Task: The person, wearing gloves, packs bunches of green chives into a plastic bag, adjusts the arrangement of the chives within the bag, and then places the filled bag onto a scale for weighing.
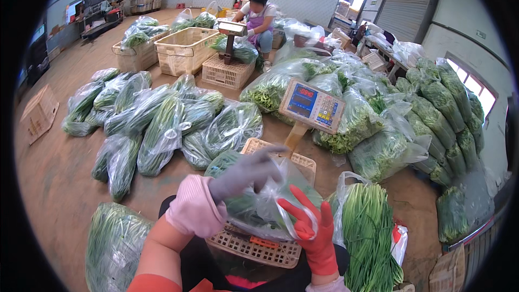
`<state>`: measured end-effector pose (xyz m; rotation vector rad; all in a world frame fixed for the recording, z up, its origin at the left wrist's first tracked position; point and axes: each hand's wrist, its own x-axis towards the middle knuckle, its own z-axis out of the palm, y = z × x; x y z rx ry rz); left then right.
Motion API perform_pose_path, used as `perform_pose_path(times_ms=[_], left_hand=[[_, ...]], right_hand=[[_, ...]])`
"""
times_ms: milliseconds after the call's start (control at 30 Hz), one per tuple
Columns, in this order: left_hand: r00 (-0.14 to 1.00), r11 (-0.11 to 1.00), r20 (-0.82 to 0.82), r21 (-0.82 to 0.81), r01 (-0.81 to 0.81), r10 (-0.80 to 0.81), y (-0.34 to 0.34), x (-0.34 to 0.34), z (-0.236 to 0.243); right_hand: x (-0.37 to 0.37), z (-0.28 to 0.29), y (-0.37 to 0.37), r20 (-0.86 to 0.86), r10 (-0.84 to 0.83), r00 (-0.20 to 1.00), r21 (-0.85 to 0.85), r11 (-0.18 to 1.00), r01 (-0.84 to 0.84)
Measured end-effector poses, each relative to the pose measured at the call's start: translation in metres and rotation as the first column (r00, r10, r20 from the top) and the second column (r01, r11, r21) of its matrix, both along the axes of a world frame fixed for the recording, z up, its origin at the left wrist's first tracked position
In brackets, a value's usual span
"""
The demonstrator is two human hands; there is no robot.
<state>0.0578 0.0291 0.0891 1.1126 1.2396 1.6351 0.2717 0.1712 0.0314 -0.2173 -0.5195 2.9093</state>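
A clear plastic bag of green leafy vegetables [243, 208] lies in front of me on a crate-topped scale. My left hand [246, 174], in a grey glove with a pink cuff, is above the bag, blurred by motion; its fingers look stretched out and apart, with nothing visible in them. In a red glove, my right hand [314, 232] grips the bag's loose plastic at its right side, some fingers raised. Behind the bag, the scale's display head [311, 106] stands on a post. A pale plastic crate [254, 247] shows under the bag.
Loose long green stalks [367, 232] stand at my right. A bagged bundle [116, 249] is at near left; several more bagged bundles [162, 124] lie beyond. Large vegetable bags [357, 130] pile up on the right. A co-worker [259, 21] bends by another scale [231, 35] and crates [184, 51].
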Motion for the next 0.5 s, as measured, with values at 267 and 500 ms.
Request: perform_pose_path(times_ms=[267,500], left_hand=[[0.942,0.979,0.327,-0.152,0.134,-0.078,0.002,0.053,-0.043],[0.54,0.985,-0.825,0.17,-0.041,0.165,0.025,0.039,-0.095]], right_hand=[[-0.05,0.021,0.01,-0.47,0.131,0.873,-0.035,0.985,-0.167],[-0.051,0.004,0.013,-0.029,0.136,0.99,0.362,0.925,-0.116]])
